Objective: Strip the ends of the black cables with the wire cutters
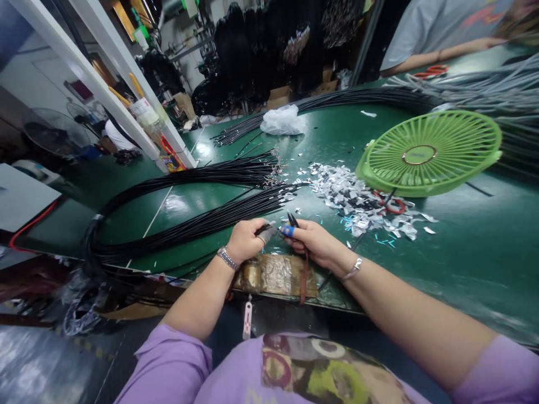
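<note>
My left hand [247, 239] is closed on the end of a black cable [264, 228], pinching it near the table's front edge. My right hand [314, 242] is closed on a small cutting tool [291, 220] with dark jaws pointing up, a blue cap on one fingertip. The two hands meet at the cable's foil-wrapped tip. A large bundle of black cables [189, 221] lies left of my hands, looping off the table's left edge. A heap of silver foil scraps [357, 199] lies just beyond my right hand.
A green plastic fan guard [429, 151] rests at the right. A white plastic bag [284, 120] and more black cables [337, 100] lie farther back. Grey cables [484, 90] are piled far right, beside another person's arm [442, 56]. A taped pad [275, 275] covers the green table's [463, 252] front edge.
</note>
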The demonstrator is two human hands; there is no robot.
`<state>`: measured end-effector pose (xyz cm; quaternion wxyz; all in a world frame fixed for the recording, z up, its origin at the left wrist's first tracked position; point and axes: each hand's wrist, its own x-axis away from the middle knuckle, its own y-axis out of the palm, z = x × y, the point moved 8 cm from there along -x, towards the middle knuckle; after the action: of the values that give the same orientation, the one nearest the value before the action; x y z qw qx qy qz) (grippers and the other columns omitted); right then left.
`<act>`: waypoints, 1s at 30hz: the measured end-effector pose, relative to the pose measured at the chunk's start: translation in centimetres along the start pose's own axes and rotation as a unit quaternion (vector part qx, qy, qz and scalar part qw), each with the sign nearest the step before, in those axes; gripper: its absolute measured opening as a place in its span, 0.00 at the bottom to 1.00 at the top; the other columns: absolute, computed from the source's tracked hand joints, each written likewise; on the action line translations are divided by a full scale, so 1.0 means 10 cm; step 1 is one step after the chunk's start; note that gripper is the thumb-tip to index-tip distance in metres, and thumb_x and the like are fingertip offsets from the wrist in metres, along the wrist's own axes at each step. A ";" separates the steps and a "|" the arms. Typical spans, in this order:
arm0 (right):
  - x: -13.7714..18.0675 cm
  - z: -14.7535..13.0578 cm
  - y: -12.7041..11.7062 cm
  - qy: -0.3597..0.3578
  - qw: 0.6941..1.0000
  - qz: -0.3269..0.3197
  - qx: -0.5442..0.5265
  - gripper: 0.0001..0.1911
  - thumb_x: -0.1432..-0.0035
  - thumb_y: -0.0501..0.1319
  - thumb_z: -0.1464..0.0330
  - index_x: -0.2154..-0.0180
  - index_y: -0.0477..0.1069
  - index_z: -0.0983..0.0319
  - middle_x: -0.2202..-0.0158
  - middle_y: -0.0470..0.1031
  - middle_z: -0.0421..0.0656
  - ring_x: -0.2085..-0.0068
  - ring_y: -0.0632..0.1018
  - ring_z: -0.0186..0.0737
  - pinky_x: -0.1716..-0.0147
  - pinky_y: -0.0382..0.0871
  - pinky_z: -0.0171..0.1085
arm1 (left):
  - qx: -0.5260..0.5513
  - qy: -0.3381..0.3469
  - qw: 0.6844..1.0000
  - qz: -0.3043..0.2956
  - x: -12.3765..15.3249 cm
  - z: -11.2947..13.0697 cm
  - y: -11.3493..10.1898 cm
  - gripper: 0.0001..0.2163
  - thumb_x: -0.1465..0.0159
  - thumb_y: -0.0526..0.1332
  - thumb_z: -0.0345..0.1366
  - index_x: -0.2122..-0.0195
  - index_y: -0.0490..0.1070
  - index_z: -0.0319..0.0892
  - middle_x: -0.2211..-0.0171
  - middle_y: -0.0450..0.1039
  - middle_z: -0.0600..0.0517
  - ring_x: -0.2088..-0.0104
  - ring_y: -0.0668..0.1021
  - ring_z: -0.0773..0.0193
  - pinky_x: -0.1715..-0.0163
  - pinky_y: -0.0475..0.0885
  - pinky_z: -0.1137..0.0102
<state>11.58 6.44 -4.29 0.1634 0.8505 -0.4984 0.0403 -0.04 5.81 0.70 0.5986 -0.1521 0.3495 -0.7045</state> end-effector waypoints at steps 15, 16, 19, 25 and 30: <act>0.16 -0.48 -0.11 -0.293 0.880 0.110 0.357 0.05 0.53 0.59 0.69 0.78 0.64 0.59 0.77 0.65 0.39 0.72 0.65 0.37 0.71 0.60 0.37 | 0.028 -0.020 0.999 -0.041 -0.02 -0.07 0.03 0.13 0.42 0.60 0.42 0.77 0.69 0.39 0.81 0.62 0.57 0.77 0.62 0.71 0.76 0.58 0.75; 0.13 -0.45 -0.14 -0.265 0.899 0.107 0.330 0.08 0.52 0.60 0.67 0.79 0.63 0.60 0.78 0.64 0.38 0.74 0.64 0.36 0.73 0.58 0.36 | 0.010 -0.009 0.999 -0.049 -0.02 -0.04 0.04 0.12 0.42 0.60 0.41 0.77 0.70 0.39 0.81 0.63 0.56 0.77 0.63 0.70 0.75 0.59 0.75; 0.01 -0.24 -0.15 -0.124 0.976 0.040 0.176 0.14 0.55 0.63 0.59 0.77 0.63 0.61 0.81 0.61 0.35 0.79 0.59 0.30 0.79 0.52 0.33 | 0.021 0.027 0.996 -0.087 0.00 0.03 0.08 0.09 0.42 0.60 0.39 0.74 0.72 0.39 0.78 0.68 0.54 0.75 0.67 0.69 0.72 0.63 0.75; -0.01 -0.01 0.03 0.013 0.997 -0.055 -0.052 0.20 0.63 0.70 0.57 0.74 0.64 0.62 0.79 0.68 0.36 0.83 0.57 0.24 0.84 0.44 0.30 | 0.157 -0.042 0.982 -0.098 0.02 -0.02 0.12 0.13 0.42 0.60 0.46 0.72 0.70 0.39 0.82 0.67 0.55 0.84 0.66 0.71 0.81 0.62 0.75; -0.01 -0.10 0.00 -0.064 0.998 0.017 -0.024 0.21 0.61 0.69 0.55 0.73 0.65 0.62 0.79 0.68 0.35 0.82 0.57 0.25 0.84 0.46 0.30 | 0.093 -0.071 0.993 0.008 -0.03 -0.08 0.03 0.11 0.42 0.61 0.43 0.75 0.67 0.40 0.83 0.65 0.57 0.83 0.65 0.73 0.81 0.59 0.77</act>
<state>11.59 6.83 -3.32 0.1513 0.8387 -0.5227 -0.0235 -0.26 6.28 0.04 0.6394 -0.1425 0.2406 -0.7163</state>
